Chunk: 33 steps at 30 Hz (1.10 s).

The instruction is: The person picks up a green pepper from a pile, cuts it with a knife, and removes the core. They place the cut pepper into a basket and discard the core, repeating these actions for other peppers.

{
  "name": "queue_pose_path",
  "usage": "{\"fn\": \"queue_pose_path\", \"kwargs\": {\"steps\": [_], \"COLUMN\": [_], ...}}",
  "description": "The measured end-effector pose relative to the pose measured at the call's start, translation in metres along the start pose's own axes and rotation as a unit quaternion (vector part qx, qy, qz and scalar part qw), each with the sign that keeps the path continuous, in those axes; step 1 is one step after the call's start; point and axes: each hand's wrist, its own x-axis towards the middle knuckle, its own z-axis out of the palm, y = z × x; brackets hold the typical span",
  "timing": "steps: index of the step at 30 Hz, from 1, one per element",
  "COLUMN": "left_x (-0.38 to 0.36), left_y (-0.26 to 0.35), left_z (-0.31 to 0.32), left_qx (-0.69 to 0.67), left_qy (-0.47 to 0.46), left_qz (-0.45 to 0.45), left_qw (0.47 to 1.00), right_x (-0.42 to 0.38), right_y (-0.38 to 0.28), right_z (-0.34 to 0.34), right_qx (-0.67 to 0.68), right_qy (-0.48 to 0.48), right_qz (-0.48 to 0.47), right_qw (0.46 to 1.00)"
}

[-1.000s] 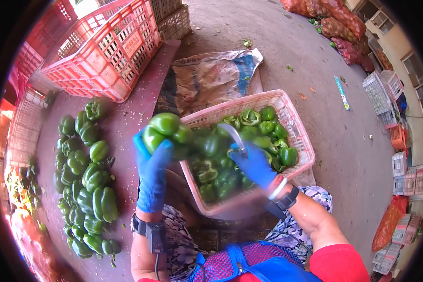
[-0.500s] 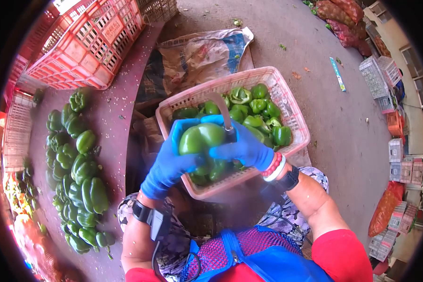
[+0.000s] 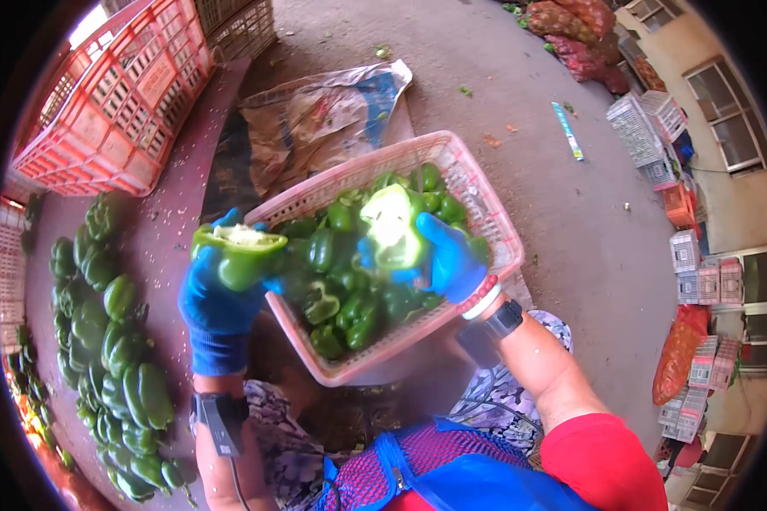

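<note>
My left hand [image 3: 217, 298], in a blue glove, is closed around a green bell pepper half [image 3: 245, 266], its pale, seedy cut side facing up. It is off the left rim of the pink crate. My right hand [image 3: 453, 262], gloved too, grips another bell pepper half [image 3: 398, 228] above the crate, with the bright cut face toward me. I cannot make out the knife clearly in this hand now. Below both hands stands the pink plastic crate [image 3: 315, 368], holding several green peppers [image 3: 358, 317], some of them cut open.
A pile of whole green bell peppers [image 3: 115, 341] lies on the dark red surface to my left. Behind it stands a big pink crate [image 3: 145, 94]. A crumpled sack [image 3: 315, 119] is spread beyond my crate. Stacked crates [image 3: 635, 128] and filled sacks [image 3: 571, 21] line the right side.
The pepper that both hands held together is now in two halves, one in each hand. My left hand has moved away to the left, and the view has shifted.
</note>
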Motion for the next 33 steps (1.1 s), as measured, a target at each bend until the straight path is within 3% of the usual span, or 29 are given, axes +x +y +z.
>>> {"fn": "queue_pose_path", "kwargs": {"steps": [4,7,10,11,13,14,16,18,23,26,29,33], "left_x": [-0.002,0.001,0.003,0.001,-0.001,-0.003,-0.002,-0.004,-0.009,-0.011,-0.008,0.001], "left_y": [-0.009,-0.012,-0.013,-0.020,-0.030,-0.038,-0.058,-0.065,-0.077,-0.073,-0.072,-0.065], "left_z": [0.006,0.015,0.026,0.024,0.031,0.029,0.032,0.040,0.038,0.042,0.038,0.023], "left_qx": [0.006,-0.048,0.181,0.143,0.278,0.308,0.438,0.603,0.712,0.734,0.726,0.550], "left_qy": [-0.031,-0.032,0.026,0.001,-0.021,-0.008,-0.045,-0.027,0.010,0.012,0.029,0.058], "left_qz": [-0.081,-0.113,-0.112,-0.136,-0.136,-0.162,-0.018,0.081,0.121,0.112,0.169,0.126], "left_qw": [0.996,0.992,0.977,0.980,0.951,0.937,0.897,0.793,0.691,0.669,0.665,0.823], "right_x": [-0.006,0.000,-0.003,-0.002,0.002,0.003,0.003,0.006,0.018,0.021,0.024,0.025], "right_y": [-0.012,-0.030,-0.039,-0.033,-0.016,-0.005,0.013,0.027,0.056,0.063,0.060,0.041], "right_z": [-0.009,-0.034,-0.023,-0.016,-0.004,0.002,0.013,0.025,0.050,0.045,0.045,0.056], "right_qx": [0.042,-0.195,-0.011,-0.011,-0.005,-0.064,-0.183,-0.227,-0.334,-0.363,-0.300,-0.189], "right_qy": [0.012,0.119,0.087,0.069,0.028,0.062,0.130,0.155,0.122,0.109,0.106,0.130], "right_qz": [-0.015,-0.093,-0.089,-0.071,-0.030,-0.010,0.027,0.036,-0.074,-0.099,-0.099,-0.038], "right_qw": [0.999,0.969,0.992,0.995,0.999,0.996,0.974,0.961,0.932,0.920,0.943,0.973]}}
